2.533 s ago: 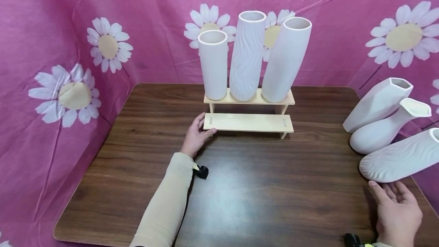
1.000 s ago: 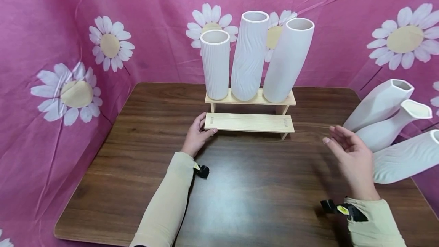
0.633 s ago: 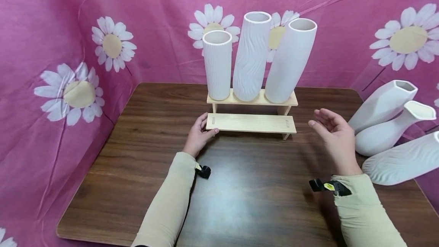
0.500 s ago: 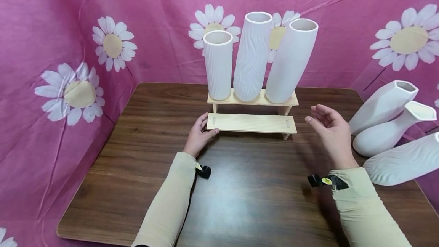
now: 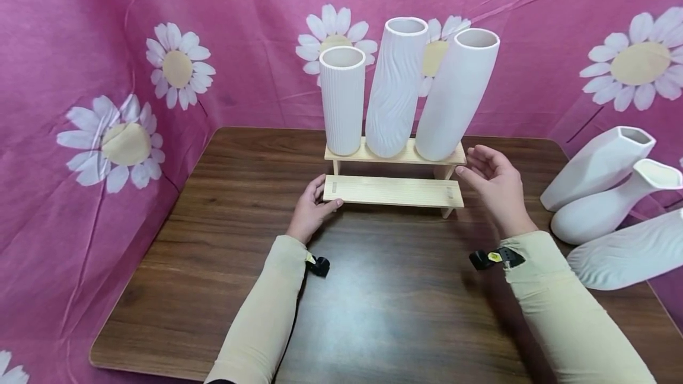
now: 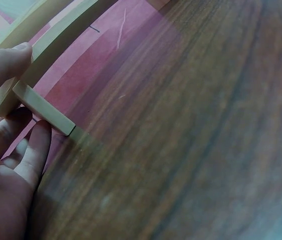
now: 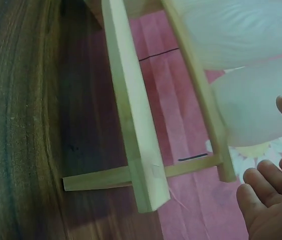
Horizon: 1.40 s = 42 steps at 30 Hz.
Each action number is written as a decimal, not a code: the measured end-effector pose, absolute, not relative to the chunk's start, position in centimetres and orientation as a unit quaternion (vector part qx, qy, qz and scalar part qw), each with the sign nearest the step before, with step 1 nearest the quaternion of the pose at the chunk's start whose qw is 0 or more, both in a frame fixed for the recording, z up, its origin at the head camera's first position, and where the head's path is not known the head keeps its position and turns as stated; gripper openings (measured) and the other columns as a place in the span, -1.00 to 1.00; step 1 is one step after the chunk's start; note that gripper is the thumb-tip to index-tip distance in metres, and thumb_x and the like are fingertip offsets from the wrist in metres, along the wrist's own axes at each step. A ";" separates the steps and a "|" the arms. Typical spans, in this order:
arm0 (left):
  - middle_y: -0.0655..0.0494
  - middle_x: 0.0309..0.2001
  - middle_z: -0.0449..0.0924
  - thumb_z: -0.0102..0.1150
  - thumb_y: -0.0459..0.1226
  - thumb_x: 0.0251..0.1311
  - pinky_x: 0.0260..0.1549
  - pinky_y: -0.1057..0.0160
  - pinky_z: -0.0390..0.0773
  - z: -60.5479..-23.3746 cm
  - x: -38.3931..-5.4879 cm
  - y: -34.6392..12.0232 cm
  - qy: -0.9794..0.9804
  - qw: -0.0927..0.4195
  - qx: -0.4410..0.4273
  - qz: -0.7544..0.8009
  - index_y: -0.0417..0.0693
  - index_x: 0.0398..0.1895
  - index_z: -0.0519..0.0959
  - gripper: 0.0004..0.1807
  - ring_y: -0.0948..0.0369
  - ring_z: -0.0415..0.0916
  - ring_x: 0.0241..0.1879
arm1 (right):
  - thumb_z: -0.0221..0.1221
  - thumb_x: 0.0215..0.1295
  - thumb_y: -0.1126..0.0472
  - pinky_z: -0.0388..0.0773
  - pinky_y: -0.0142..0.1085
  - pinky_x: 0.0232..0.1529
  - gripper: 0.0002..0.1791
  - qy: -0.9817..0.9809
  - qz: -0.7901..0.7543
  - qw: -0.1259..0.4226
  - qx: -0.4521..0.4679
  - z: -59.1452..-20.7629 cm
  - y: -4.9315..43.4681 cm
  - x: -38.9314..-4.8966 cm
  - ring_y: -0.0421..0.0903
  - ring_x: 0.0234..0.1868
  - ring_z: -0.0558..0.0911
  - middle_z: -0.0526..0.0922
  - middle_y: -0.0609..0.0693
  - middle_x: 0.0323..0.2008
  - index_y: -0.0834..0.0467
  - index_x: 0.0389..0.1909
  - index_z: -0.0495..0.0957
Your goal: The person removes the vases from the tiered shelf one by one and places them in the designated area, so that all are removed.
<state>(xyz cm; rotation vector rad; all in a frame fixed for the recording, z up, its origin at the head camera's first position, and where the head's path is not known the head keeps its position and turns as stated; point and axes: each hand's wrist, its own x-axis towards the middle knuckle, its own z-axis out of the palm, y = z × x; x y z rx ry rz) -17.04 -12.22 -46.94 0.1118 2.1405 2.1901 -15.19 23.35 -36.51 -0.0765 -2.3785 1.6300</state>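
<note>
A two-tier wooden display stand [image 5: 393, 191] stands on the table. On its upper step are three white vases: a short ribbed vase [image 5: 342, 102], a tall wavy vase [image 5: 396, 90] and a smooth leaning vase [image 5: 456, 96]. The lower step bears nothing. My left hand [image 5: 312, 211] grips the left end of the lower step, thumb on top; the left wrist view shows fingers [image 6: 38, 150] by a leg. My right hand [image 5: 496, 185] is beside the stand's right end, fingers loosely bent and holding nothing. In the right wrist view, its fingers [image 7: 263, 185] appear apart from the wood.
At the table's right edge are three more white vases: a faceted vase [image 5: 594, 168], a narrow-necked vase [image 5: 600, 209] and a wavy-grooved vase [image 5: 621, 253]. Pink cloth [image 5: 256, 46] with daisies hangs behind the brown table [image 5: 229, 289].
My right hand has moved from beside the grooved vase at the right, leftward and away, to the stand's right end. The left hand keeps its grip; the vases stay put.
</note>
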 end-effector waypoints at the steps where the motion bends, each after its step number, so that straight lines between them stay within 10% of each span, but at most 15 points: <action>1: -0.16 0.39 0.38 0.38 -0.49 0.15 -0.04 0.37 0.58 -47.0 -17.0 -12.2 0.698 0.036 0.036 0.714 -0.23 0.54 0.13 -0.09 0.02 0.50 0.19 | 0.32 0.33 0.20 0.44 -0.44 0.23 -0.25 -0.818 0.562 0.120 -0.026 -36.5 23.3 -15.5 -0.09 0.30 0.47 0.43 0.20 0.34 0.29 0.45 0.24; 9: -0.13 0.40 0.38 0.38 -0.46 0.16 -0.01 0.33 0.59 -47.5 -17.1 -12.4 0.701 0.039 0.032 0.712 -0.20 0.54 0.13 -0.09 0.03 0.49 0.21 | 0.33 0.31 0.10 0.29 -0.18 0.41 -0.12 -0.830 0.543 0.115 -0.043 -36.2 22.8 -16.8 0.04 0.43 0.34 0.31 0.19 0.44 0.25 0.53 0.10; 30: -0.10 0.40 0.39 0.42 -0.41 0.14 0.10 0.27 0.55 -47.2 -17.1 -12.4 0.709 0.040 0.032 0.704 -0.18 0.54 0.15 -0.08 0.05 0.46 0.26 | 0.39 0.24 0.23 0.25 -0.27 0.42 -0.04 -0.819 0.567 0.083 -0.002 -35.6 22.3 -19.3 0.04 0.41 0.32 0.26 0.24 0.44 0.28 0.54 0.04; 42: -0.12 0.39 0.40 0.43 -0.42 0.13 0.08 0.28 0.56 -47.3 -17.2 -12.3 0.706 0.037 0.036 0.706 -0.19 0.54 0.15 -0.08 0.03 0.47 0.24 | 0.46 0.14 -0.07 0.28 -0.11 0.42 0.08 -0.855 0.516 0.056 0.000 -34.9 21.3 -20.0 0.04 0.42 0.32 0.30 0.17 0.42 0.14 0.54 0.05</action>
